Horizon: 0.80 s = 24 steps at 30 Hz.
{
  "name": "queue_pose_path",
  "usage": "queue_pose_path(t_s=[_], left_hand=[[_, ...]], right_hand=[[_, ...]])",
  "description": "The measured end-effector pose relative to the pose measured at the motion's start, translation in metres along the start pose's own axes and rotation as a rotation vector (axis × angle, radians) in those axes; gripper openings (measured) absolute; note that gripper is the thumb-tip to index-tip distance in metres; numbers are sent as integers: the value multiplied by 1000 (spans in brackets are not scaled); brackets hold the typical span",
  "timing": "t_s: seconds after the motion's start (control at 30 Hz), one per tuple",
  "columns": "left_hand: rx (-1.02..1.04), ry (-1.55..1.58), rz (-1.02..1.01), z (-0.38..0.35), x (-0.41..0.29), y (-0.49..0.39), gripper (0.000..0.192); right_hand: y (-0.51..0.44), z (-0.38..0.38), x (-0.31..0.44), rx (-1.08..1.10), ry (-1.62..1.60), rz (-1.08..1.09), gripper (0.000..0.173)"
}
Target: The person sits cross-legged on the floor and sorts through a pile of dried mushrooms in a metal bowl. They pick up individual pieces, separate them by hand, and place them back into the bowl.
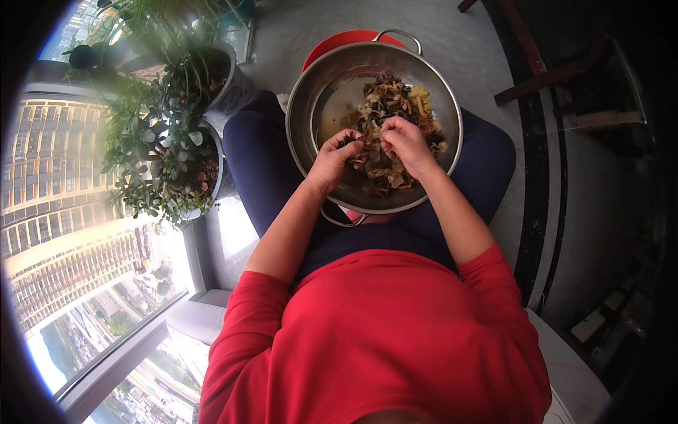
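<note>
A wide two-handled stainless steel pan (447, 100) rests between my thighs. Mixed brown, black and pale vegetable scraps (389, 172) heap over its middle and right side, with a yellow clump (421, 99) at the far right. Over the pan, my left hand (335, 156) is curled around some dark scraps (347, 140). To its right, the fingertips of my right hand (405, 142) pinch a pale, thin scrap. What lies inside both fists is partly hidden by the fingers.
Under the pan's far side shows a red basin (339, 41). Potted plants (183, 159) stand at the left by a tall window (95, 212). A wooden furniture leg (522, 87) is on the grey floor (455, 21) at upper right.
</note>
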<state>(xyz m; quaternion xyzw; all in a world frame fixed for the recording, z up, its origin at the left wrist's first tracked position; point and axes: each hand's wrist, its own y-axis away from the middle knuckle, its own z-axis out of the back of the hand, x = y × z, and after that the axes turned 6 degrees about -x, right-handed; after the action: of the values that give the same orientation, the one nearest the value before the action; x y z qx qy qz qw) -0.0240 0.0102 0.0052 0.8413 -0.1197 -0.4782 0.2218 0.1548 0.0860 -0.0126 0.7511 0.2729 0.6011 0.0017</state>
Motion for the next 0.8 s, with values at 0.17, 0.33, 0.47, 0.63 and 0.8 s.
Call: queue_pose_path(t_s=[0.17,0.33,0.47,0.63,0.8], left_hand=[[11,164,17,3,-4,0,9],[3,157,-28,2,-1,-3,10],[-28,50,-62,2,5,-3,11],[-56,-125,-104,3,10,-3,10],[-82,-270,-120,1,10,-1,13]], right_hand=[[-4,23,9,-223,-197,-76,6],[6,16,11,-7,-76,-163,10],[13,-9,7,98,-8,-146,18],[10,-15,0,91,111,-28,11],[9,-15,-9,-1,415,284,14]])
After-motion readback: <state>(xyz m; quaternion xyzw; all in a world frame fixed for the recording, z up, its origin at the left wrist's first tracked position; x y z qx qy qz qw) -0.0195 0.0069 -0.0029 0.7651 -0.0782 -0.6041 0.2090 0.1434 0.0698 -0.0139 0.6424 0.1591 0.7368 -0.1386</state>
